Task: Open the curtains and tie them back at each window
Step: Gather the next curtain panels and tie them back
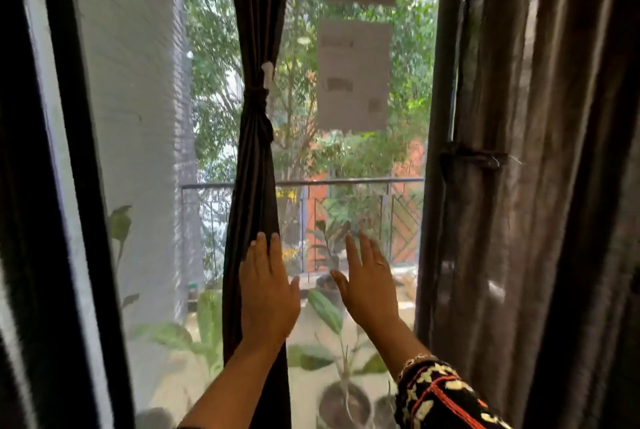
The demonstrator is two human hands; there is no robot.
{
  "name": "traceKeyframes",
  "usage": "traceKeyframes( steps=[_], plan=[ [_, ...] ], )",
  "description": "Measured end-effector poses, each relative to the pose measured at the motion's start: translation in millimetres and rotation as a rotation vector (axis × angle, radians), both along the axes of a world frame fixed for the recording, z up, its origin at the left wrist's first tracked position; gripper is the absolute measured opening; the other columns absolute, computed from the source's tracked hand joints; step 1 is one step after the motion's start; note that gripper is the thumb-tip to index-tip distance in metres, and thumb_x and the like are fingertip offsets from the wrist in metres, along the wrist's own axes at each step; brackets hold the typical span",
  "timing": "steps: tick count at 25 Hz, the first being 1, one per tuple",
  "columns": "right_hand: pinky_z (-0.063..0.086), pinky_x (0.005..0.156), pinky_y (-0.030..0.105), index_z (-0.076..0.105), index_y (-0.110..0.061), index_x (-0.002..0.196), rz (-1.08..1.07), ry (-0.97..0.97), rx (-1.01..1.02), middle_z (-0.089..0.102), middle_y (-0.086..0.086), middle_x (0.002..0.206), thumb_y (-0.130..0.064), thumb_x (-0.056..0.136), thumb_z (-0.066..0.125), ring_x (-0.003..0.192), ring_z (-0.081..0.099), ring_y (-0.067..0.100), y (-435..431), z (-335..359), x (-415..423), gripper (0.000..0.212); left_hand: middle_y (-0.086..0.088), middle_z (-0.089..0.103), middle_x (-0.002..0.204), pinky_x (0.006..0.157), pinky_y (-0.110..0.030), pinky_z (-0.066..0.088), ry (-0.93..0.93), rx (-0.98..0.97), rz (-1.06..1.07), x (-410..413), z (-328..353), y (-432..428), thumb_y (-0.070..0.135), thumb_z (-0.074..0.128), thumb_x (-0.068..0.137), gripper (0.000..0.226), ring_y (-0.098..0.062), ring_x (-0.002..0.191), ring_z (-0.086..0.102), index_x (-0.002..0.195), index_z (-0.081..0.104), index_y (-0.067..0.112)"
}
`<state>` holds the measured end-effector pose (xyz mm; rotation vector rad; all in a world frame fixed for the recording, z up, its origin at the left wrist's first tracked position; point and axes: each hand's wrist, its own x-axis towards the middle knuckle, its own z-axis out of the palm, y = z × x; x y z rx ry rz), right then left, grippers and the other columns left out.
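A tied curtain (255, 158) hangs before the window (145, 116), potted plants (341, 401) beyond.

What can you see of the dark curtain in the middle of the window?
The middle curtain is dark brownish cloth hanging in folds before the window. A knotted tie of like cloth gathers it narrow, a small white piece just above. Below it flares, and the left hand lies flat on it.
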<state>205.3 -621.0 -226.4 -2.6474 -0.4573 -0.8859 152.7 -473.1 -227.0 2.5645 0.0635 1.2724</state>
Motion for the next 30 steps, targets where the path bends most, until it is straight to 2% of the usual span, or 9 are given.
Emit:
traceKeyframes(
  steps=[3,8,9,11,13,15,16,19,30],
  plan=[
    [0.001,0.117,0.038,-0.006,-0.016,0.148,-0.055,0.099,-0.096,-0.008,0.014,0.156,-0.045,0.097,0.030,0.144,-0.007,0.029,-32,-43,-28,0.069,-0.029,0.052,0.129,0.088,-0.059,0.047,0.122,0.170,-0.006,-27,-45,-39,0.025,0.085,0.057,0.081,-0.044,0.117,0.052,0.124,0.053,-0.007],
    [-0.005,0.116,0.040,-0.006,-0.016,0.148,-0.183,0.232,-0.158,-0.011,0.014,0.156,-0.045,0.097,0.030,0.144,-0.010,0.030,-100,-101,-72,0.069,-0.026,0.058,0.123,0.088,-0.052,0.048,0.382,0.276,-0.111,-62,-103,-101,0.039,0.088,0.049,0.085,-0.039,0.113,0.057,0.117,0.060,-0.004],
    [-0.005,0.116,0.040,-0.006,-0.016,0.148,-0.210,0.242,-0.152,-0.010,0.013,0.156,-0.044,0.096,0.031,0.144,-0.010,0.029,-116,-108,-79,0.070,-0.028,0.052,0.129,0.094,-0.052,0.043,0.395,0.276,-0.138,-65,-110,-114,0.041,0.084,0.055,0.086,-0.039,0.119,0.052,0.123,0.055,-0.003],
    [-0.005,0.116,0.040,-0.004,-0.016,0.148,-0.260,0.254,-0.137,-0.009,0.013,0.156,-0.044,0.096,0.033,0.144,-0.009,0.028,-147,-118,-92,0.070,-0.025,0.016,0.151,0.114,-0.046,0.013,0.445,0.266,-0.192,-65,-121,-143,0.045,0.059,0.083,0.083,-0.038,0.141,0.016,0.144,0.021,0.003],
    [-0.004,0.116,0.040,-0.003,-0.017,0.148,-0.315,0.248,-0.120,-0.008,0.013,0.156,-0.045,0.096,0.032,0.144,-0.008,0.028,-179,-123,-102,0.069,-0.015,-0.011,0.155,0.114,-0.039,-0.010,0.430,0.200,-0.273,-58,-130,-173,0.046,0.036,0.094,0.075,-0.031,0.143,-0.011,0.147,-0.003,0.009],
    [-0.003,0.116,0.039,-0.003,-0.017,0.148,-0.367,0.234,-0.118,-0.007,0.012,0.156,-0.047,0.096,0.030,0.144,-0.008,0.028,-208,-122,-107,0.069,-0.016,-0.004,0.155,0.116,-0.040,-0.001,0.398,0.206,-0.310,-52,-127,-202,0.044,0.043,0.092,0.076,-0.032,0.144,-0.003,0.147,0.005,0.008],
    [-0.004,0.116,0.039,-0.003,-0.018,0.148,-0.389,0.221,-0.114,-0.008,0.011,0.156,-0.048,0.096,0.029,0.144,-0.008,0.027,-221,-121,-107,0.068,-0.021,0.011,0.153,0.115,-0.044,0.014,0.375,0.227,-0.328,-50,-122,-215,0.042,0.056,0.086,0.079,-0.036,0.142,0.013,0.145,0.020,0.004],
    [-0.003,0.116,0.038,-0.002,-0.018,0.148,-0.451,0.184,-0.123,-0.006,0.010,0.157,-0.048,0.096,0.028,0.144,-0.006,0.026,-258,-115,-99,0.067,-0.023,0.057,0.125,0.087,-0.048,0.050,0.230,0.289,-0.420,-33,-110,-250,0.038,0.087,0.050,0.082,-0.036,0.114,0.057,0.118,0.061,-0.001],
    [-0.007,0.114,0.034,-0.002,-0.019,0.148,-0.529,0.021,-0.182,-0.003,0.008,0.157,-0.049,0.096,0.028,0.145,-0.006,0.023,-364,-33,29,0.067,-0.023,0.054,0.129,0.095,-0.045,0.046,0.000,0.356,-0.433,116,-27,-351,0.044,0.081,0.059,0.081,-0.034,0.120,0.053,0.123,0.057,0.000]
  ],
)
